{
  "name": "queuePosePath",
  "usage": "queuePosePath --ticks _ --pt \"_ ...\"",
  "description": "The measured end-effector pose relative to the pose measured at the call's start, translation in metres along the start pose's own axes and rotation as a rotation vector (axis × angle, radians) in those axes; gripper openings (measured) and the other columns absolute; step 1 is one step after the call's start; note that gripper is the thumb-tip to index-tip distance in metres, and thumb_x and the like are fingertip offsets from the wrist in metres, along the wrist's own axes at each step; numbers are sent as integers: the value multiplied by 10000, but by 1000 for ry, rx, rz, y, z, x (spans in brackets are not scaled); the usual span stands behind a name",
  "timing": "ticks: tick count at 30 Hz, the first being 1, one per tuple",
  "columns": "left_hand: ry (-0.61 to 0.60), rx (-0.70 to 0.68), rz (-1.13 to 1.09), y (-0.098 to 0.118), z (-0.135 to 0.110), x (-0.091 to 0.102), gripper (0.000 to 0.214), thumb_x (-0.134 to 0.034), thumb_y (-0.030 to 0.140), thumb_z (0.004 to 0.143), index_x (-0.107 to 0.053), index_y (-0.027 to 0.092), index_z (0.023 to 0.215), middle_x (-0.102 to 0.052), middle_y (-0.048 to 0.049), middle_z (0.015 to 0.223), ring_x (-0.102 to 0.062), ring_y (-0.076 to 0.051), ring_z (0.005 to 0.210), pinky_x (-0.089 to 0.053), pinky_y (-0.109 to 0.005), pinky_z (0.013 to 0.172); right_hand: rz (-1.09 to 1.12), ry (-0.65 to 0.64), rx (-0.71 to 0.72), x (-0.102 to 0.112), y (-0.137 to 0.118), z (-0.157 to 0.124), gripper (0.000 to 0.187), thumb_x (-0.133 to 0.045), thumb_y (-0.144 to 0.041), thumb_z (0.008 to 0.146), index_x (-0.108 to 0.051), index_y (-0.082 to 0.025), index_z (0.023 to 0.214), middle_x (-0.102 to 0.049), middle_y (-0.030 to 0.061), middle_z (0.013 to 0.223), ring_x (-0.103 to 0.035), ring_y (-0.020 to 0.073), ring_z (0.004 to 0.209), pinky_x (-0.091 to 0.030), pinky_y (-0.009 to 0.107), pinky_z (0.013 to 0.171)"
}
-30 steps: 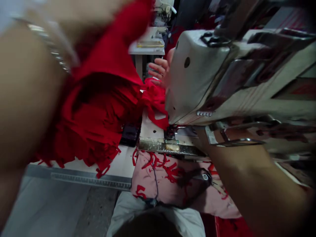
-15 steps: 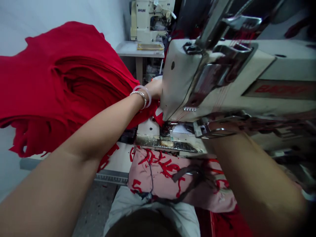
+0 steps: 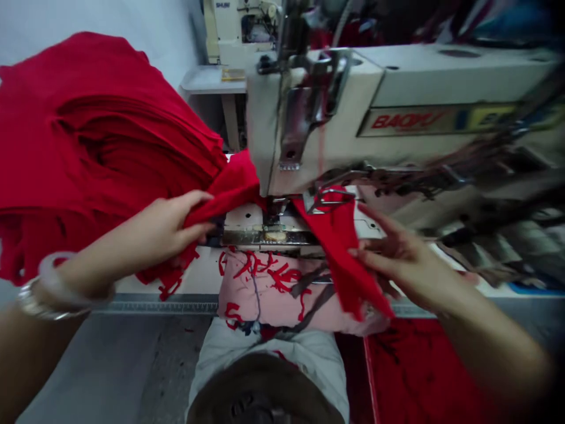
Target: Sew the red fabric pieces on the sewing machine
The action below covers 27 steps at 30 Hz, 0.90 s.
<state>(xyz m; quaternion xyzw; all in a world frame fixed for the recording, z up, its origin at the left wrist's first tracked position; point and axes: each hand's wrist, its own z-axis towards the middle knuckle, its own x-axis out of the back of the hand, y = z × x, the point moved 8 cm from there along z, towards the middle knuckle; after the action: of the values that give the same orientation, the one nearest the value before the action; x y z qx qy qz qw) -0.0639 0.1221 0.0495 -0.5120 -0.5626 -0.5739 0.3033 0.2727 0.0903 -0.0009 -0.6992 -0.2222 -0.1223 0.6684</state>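
A sewing machine [image 3: 318,135] stands in front of me. Red fabric [image 3: 241,176] runs under its head, emerging at the left and again as a red strip [image 3: 335,241] at the right. My left hand [image 3: 176,227], with bracelets on the wrist, has thumb and fingers closed around the fabric's left part, beside the stack of red fabric [image 3: 132,141]. On the right, my right hand [image 3: 397,253] pinches the edge of the strip with its thumb, the index finger reaching forward. The strip's lower end hangs over a pink cloth [image 3: 273,288] at the table's front.
Red scraps [image 3: 282,274] and dark strips lie on the pink cloth. Behind, a second sewing machine [image 3: 225,35] stands on a white table [image 3: 212,79]. Red material [image 3: 424,371] lies low at the right. A ruler tape [image 3: 145,306] lines the table edge.
My left hand has come out from behind the machine head, back toward the left. My right hand has emerged at the right with the red strip. The whole view has shifted, moving the machine leftward.
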Motion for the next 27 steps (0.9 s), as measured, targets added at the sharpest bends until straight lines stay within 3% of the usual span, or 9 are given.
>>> queuePosePath --ticks 2,3,5,7,11,15,18,22,27 --pt "-277 47 -313 -3 -17 -43 587 -492 573 913 -430 257 1405 -665 1 712 -593 -171 478 -417 -241 424 -145 -59 41 -7 -2 -16 665 -575 -432 881 -364 -202 1468 -683 20 758 -540 123 417 -425 249 388" --pt "-355 28 -420 2 -24 -60 585 -466 589 917 -426 267 1404 -689 -5 773 -613 -167 513 -431 -237 433 -266 -16 109 -7 -9 -19 566 -563 -413 894 -455 -187 1402 -692 39 790 -582 137 478 -462 263 441" --pt "-321 -75 -425 15 -30 -80 487 -461 520 932 -491 244 1333 -711 -35 949 -664 -169 685 -500 -245 558 -516 164 300 -10 -34 -18 380 -525 -378 932 -588 -161 1237 -698 80 891 -649 170 666 -525 299 616" --pt "-133 -137 -176 26 -29 -85 346 -475 421 947 -569 207 1203 -694 -62 1010 -660 -181 794 -512 -264 667 -696 285 469 -27 -58 -12 309 -481 -373 966 -625 -141 1112 -678 111 979 -649 202 836 -522 332 762" --pt "271 -180 393 49 -27 -75 322 -502 454 963 -605 155 899 -624 -94 827 -604 -240 793 -459 -309 648 -1131 405 535 -69 -75 11 247 -494 -338 942 -600 -118 905 -622 148 889 -573 264 855 -455 354 718" --pt "434 -313 357 67 -16 -65 460 -518 611 909 -569 153 918 -594 -93 897 -553 -233 826 -444 -321 695 -1302 433 514 -76 -70 18 97 -500 -165 841 -584 -125 871 -586 141 823 -527 275 821 -402 349 679" --pt "406 -333 202 64 3 -57 381 -503 520 954 -579 147 931 -588 -87 946 -547 -215 866 -439 -315 753 -1299 414 529 -68 -66 15 107 -503 -146 819 -591 -123 876 -590 138 825 -526 275 817 -399 352 678" --pt "244 -316 -28 45 26 -42 368 -431 393 999 -586 146 776 -587 -49 829 -556 -163 766 -436 -279 722 -1288 440 558 -60 -64 9 98 -502 -150 840 -597 -129 853 -596 121 819 -542 258 787 -413 350 685" --pt "213 -294 104 17 36 -29 393 -415 391 985 -670 128 841 -646 -100 984 -606 -211 902 -482 -350 870 -1228 425 600 -56 -60 7 140 -473 -149 871 -605 -128 831 -597 98 787 -565 234 737 -457 348 677"
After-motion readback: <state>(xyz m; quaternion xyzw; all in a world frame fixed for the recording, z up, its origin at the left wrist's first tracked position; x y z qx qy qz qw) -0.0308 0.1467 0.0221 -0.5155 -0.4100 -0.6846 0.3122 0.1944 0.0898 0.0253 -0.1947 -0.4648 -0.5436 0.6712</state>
